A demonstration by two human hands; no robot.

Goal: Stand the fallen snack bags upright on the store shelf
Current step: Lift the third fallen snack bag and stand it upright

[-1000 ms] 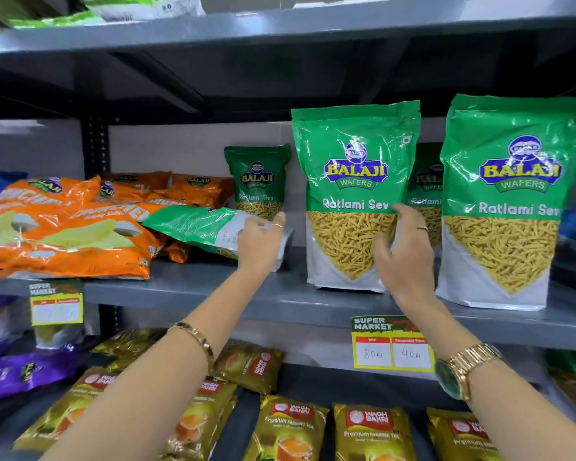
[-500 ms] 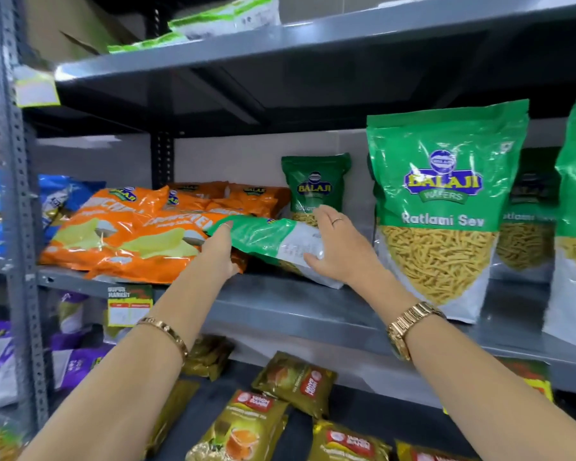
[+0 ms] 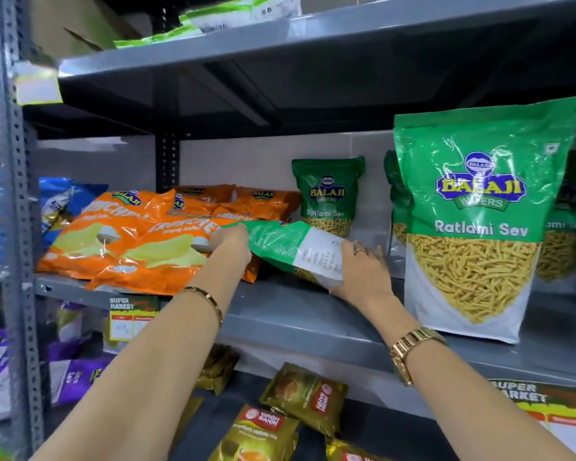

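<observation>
Both hands were on the fallen green bag, which lay tilted on its back on the middle shelf, its printed rear panel facing up. The left hand clasped the bag's green top end, fingers curled over the edge, with the orange chip bags just beyond its fingertips and partly under that end. The right hand cupped the bag's white lower end, fingers spread along its side and the thumb tucked beneath; just past those fingers stood the large upright green bag, and behind the knuckles a small green bag stood at the back wall.

The step in hand seemed to be the raising of this bag, with the grip taken but the bag not yet upright. The next move would likely call for the left hand to swing the top end up and over while the right hand kept the base planted on bare shelf, in the gap between the orange pile and the large bag, without knocking either.
</observation>
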